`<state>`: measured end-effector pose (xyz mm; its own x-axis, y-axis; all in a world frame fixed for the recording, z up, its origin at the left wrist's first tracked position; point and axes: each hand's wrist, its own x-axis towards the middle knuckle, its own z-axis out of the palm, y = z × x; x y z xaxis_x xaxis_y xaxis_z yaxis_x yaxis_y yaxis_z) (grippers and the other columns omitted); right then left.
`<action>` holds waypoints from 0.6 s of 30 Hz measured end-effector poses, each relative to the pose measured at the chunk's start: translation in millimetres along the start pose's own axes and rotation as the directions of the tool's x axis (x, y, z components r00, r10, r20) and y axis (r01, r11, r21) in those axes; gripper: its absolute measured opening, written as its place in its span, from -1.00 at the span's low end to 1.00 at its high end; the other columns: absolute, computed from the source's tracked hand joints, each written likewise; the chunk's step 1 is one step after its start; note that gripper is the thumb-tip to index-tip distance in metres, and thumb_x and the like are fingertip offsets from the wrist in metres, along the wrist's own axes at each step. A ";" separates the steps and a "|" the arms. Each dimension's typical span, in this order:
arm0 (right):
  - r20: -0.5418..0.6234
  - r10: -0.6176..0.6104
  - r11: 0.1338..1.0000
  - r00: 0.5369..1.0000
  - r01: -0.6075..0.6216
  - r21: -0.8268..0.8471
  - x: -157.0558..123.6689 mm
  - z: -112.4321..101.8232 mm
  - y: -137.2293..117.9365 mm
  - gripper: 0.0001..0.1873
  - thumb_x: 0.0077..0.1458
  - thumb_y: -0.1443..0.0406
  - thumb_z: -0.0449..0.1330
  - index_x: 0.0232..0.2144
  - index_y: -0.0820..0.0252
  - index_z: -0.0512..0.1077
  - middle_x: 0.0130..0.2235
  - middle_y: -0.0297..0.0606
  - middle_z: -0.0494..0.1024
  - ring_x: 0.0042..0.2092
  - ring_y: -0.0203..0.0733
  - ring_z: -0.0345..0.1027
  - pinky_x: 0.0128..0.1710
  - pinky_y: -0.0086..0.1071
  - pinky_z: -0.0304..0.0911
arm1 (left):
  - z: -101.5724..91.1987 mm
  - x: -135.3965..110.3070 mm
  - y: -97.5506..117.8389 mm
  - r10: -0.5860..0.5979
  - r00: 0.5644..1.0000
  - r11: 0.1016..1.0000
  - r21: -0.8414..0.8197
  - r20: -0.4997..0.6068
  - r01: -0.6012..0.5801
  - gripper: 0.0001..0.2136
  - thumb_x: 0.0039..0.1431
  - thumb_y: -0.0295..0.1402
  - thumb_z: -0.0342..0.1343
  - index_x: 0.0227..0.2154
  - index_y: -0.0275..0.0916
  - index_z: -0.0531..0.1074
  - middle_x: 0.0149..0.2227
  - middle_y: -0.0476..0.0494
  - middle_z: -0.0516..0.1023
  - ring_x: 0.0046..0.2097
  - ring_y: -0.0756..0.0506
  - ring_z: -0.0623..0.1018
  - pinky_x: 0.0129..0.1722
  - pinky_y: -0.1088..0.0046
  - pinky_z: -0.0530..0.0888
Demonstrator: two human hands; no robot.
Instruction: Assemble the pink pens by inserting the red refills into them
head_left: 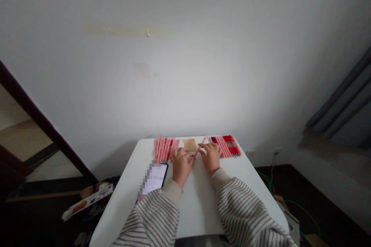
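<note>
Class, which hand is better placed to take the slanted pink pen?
Likely the right hand: its fingertips lie along the pink pen, while the left hand reaches only its lower end.

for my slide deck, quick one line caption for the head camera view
Left hand and right hand at a pink pen on a white table, between pink pens and red-and-pink pens
</note>
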<state>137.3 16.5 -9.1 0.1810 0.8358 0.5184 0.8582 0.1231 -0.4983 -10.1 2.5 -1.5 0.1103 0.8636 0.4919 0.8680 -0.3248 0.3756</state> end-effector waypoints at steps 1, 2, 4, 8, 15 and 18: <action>-0.001 0.005 1.000 1.000 -0.005 0.003 -0.2 0.4 -0.1 -0.72 0.11 0.27 0.19 -0.10 -0.08 0.48 -0.12 -0.30 0.55 0.03 -0.06 0.09 0.04 -0.19 -0.19 | 0.3 0.0 -0.2 -0.002 1.000 1.000 0.002 0.003 0.002 -0.87 0.06 -0.23 0.14 -0.34 -0.04 0.56 -0.07 -0.08 0.48 0.07 -0.19 0.29 0.20 0.02 0.01; 0.000 0.012 1.000 1.000 -0.012 0.007 -0.3 0.8 -0.1 -0.73 0.11 0.26 0.19 -0.11 -0.08 0.48 -0.12 -0.30 0.55 0.02 -0.06 0.10 0.04 -0.19 -0.19 | 0.7 -0.1 -0.4 -0.006 1.000 1.000 0.003 0.003 0.006 -0.87 0.06 -0.24 0.15 -0.34 -0.03 0.56 -0.07 -0.08 0.48 0.07 -0.19 0.29 0.20 0.01 0.01; 0.003 0.023 1.000 1.000 -0.023 0.017 -0.4 1.3 -0.3 -0.73 0.11 0.26 0.19 -0.11 -0.08 0.49 -0.13 -0.31 0.55 0.02 -0.07 0.11 0.03 -0.19 -0.18 | 1.7 -0.2 -0.4 -0.012 1.000 1.000 0.002 0.000 0.012 -0.87 0.04 -0.25 0.16 -0.34 -0.04 0.56 -0.07 -0.09 0.48 0.07 -0.20 0.29 0.20 0.01 0.01; 0.005 0.026 0.999 1.000 -0.026 0.023 -0.5 1.5 -0.9 -0.74 0.10 0.24 0.20 -0.12 -0.09 0.49 -0.15 -0.32 0.55 0.01 -0.08 0.10 0.02 -0.20 -0.17 | 1.8 0.3 0.8 -0.016 0.999 1.000 -0.005 -0.031 0.016 -0.86 0.08 -0.27 0.12 -0.34 -0.05 0.56 -0.08 -0.09 0.49 0.07 -0.19 0.30 0.20 0.03 0.04; -0.034 0.012 0.997 0.999 -0.014 -0.082 2.0 -2.4 5.2 -0.72 0.08 0.22 0.23 -0.12 -0.17 0.49 -0.08 -0.24 0.42 -0.02 -0.06 0.09 -0.03 -0.20 -0.10 | -1.0 1.8 -0.2 -0.063 0.996 0.998 -0.011 -0.067 0.062 -0.76 0.19 -0.23 -0.02 -0.33 -0.11 0.55 -0.06 -0.13 0.48 0.05 -0.18 0.31 0.12 0.10 0.17; -0.029 -0.021 0.993 0.999 0.018 -0.119 4.3 -4.5 11.2 -0.74 0.06 0.22 0.25 -0.15 -0.18 0.51 -0.08 -0.22 0.37 -0.03 -0.06 0.08 -0.05 -0.21 -0.08 | 1.2 1.3 -3.4 -0.069 0.994 0.998 -0.008 -0.085 0.069 -0.77 0.19 -0.24 -0.02 -0.33 -0.12 0.54 -0.06 -0.14 0.47 0.06 -0.19 0.30 0.14 0.11 0.17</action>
<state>149.8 19.1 -9.3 0.1766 0.8169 0.5491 0.9125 0.0732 -0.4024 -12.3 5.2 -3.1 0.0085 0.8480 0.5299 0.8699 -0.2677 0.4144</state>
